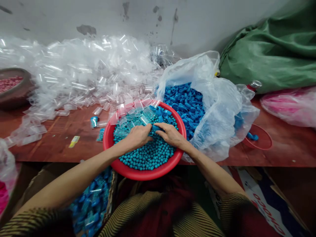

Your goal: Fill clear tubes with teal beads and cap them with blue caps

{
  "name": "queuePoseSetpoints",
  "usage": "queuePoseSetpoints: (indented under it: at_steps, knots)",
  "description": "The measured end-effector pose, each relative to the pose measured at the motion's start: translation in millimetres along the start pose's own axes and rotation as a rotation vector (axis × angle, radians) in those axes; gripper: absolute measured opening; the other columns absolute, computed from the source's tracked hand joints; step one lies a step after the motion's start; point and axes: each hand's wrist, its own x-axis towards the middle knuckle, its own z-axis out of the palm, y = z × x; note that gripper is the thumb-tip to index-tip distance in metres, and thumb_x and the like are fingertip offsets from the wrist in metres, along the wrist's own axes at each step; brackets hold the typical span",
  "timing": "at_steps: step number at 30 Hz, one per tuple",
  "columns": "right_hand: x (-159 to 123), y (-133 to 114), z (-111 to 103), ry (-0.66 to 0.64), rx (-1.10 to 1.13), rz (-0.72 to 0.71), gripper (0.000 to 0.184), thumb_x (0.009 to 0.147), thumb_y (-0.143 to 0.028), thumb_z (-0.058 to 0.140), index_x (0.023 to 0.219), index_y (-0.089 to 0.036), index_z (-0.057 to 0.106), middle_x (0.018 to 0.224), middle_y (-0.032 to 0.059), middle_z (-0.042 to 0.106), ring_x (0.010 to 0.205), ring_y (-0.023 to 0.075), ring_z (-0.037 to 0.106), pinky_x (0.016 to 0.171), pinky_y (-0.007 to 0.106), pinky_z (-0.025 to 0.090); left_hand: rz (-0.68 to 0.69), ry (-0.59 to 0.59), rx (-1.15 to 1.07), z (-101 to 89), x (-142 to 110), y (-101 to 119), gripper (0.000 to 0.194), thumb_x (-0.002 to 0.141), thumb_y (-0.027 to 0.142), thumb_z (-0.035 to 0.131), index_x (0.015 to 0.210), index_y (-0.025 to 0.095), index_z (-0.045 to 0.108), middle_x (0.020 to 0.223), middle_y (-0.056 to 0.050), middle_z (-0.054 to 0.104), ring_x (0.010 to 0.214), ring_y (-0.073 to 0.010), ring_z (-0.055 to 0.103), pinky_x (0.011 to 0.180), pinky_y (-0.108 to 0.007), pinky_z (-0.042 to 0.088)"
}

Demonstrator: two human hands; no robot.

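Note:
A red basin [181, 131] full of small turquoise balls [145, 159] sits at the table's front edge. Above the balls, my right hand [171, 134] pinches a blue plastic cap [155, 127] between thumb and forefinger. My left hand [140, 135] is closed close beside it, its fingertips nearly meeting the cap; whatever it grips is hidden behind the fingers. Clear plastic tubes [143, 119] lie on the balls toward the basin's far left. More blue caps [166, 115] rest inside near the far right rim.
Clear tubes [74, 75] are heaped along the wall. An open plastic bag [212, 115] holds blue caps. A filled tube [94, 122] stands left of the basin. A small red basket [261, 140] and a green sack [269, 56] are rightward. Below is a box of filled blue-capped tubes [95, 200].

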Motion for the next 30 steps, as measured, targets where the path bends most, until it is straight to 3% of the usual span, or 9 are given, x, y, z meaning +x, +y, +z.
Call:
queuePoseSetpoints:
  at_steps: [5, 8, 13, 18, 22, 24, 27, 30]
  knots:
    - [0.4, 1.1, -1.9, 0.015, -0.068, 0.114, 0.033, 0.087, -0.02, 0.051, 0.119, -0.012, 0.056, 0.117, 0.0119, 0.064, 0.108, 0.021, 0.059, 0.095, 0.035, 0.043, -0.088, 0.178, -0.492, 28.2, 8.9, 4.4, 0.057, 0.073, 0.038, 0.063, 0.121, 0.014, 0.046, 0.088, -0.007, 0.066, 0.081, -0.0227, 0.062, 0.071, -0.031, 0.046]
    - [1.2, 4.4, -0.6, -0.029, -0.099, 0.172, 0.034, 0.087, -0.02, 0.051, 0.12, -0.011, 0.055, 0.119, 0.0137, 0.063, 0.111, 0.0226, 0.058, 0.096, 0.035, 0.042, -0.123, 0.195, -0.548, 37.1, 1.0, 0.2, 0.06, 0.07, 0.035, 0.066, 0.124, 0.015, 0.047, 0.095, -0.007, 0.066, 0.084, -0.0209, 0.063, 0.074, -0.031, 0.047]
    - [1.6, 6.5, 0.1, -0.083, -0.084, 0.157, 0.033, 0.086, -0.019, 0.052, 0.118, -0.012, 0.055, 0.114, 0.0126, 0.064, 0.107, 0.0241, 0.059, 0.092, 0.036, 0.043, -0.079, 0.112, -0.333, 37.6, -0.9, 3.1, 0.026, 0.082, 0.03, 0.051, 0.102, 0.017, 0.061, 0.089, -0.006, 0.069, 0.084, -0.0208, 0.064, 0.076, -0.03, 0.046]
    - [0.8, 5.1, -2.9, 0.075, -0.044, 0.16, 0.029, 0.085, -0.018, 0.052, 0.114, -0.014, 0.057, 0.109, 0.0112, 0.065, 0.104, 0.0237, 0.06, 0.09, 0.036, 0.045, -0.095, -0.054, -0.035, 23.1, -6.6, 9.0, 0.025, 0.085, 0.029, 0.045, 0.099, 0.013, 0.058, 0.09, -0.015, 0.069, 0.087, -0.0284, 0.064, 0.076, -0.037, 0.045]
    - [1.4, 8.1, -0.2, 0.132, -0.034, 0.131, 0.031, 0.085, -0.017, 0.051, 0.116, -0.014, 0.057, 0.113, 0.012, 0.064, 0.107, 0.0233, 0.059, 0.094, 0.036, 0.043, -0.171, -0.129, -0.213, 17.7, 0.9, 6.3, 0.007, 0.074, 0.022, 0.057, 0.073, 0.015, 0.057, 0.081, -0.014, 0.067, 0.091, -0.0316, 0.062, 0.08, -0.039, 0.042]
    - [1.9, 9.8, 1.4, 0.148, -0.025, 0.132, 0.034, 0.084, -0.015, 0.052, 0.118, -0.014, 0.057, 0.116, 0.0123, 0.063, 0.109, 0.0234, 0.057, 0.097, 0.037, 0.042, -0.201, -0.112, -0.31, 22.5, 14.9, 7.8, 0.011, 0.069, 0.018, 0.06, 0.062, 0.017, 0.051, 0.075, -0.012, 0.064, 0.091, -0.0305, 0.06, 0.081, -0.038, 0.041]
    - [2.5, 11.3, 0.7, 0.152, -0.013, 0.166, 0.033, 0.085, -0.016, 0.049, 0.117, -0.016, 0.059, 0.115, 0.012, 0.063, 0.109, 0.0241, 0.057, 0.098, 0.039, 0.041, -0.207, -0.097, -0.493, 33.7, 36.9, 11.5, 0.016, 0.068, 0.017, 0.06, 0.059, 0.018, 0.047, 0.064, -0.006, 0.058, 0.079, -0.0245, 0.06, 0.072, -0.032, 0.043]
    - [2.7, 12.1, -3.4, 0.186, 0.081, 0.203, 0.031, 0.089, -0.021, 0.044, 0.115, -0.019, 0.06, 0.108, 0.0094, 0.066, 0.101, 0.0217, 0.06, 0.093, 0.038, 0.043, -0.184, -0.123, -0.748, 39.6, 43.1, 9.3, 0.016, 0.075, 0.028, 0.056, 0.066, 0.016, 0.051, 0.057, 0.0, 0.052, 0.059, -0.0155, 0.053, 0.057, -0.027, 0.041]
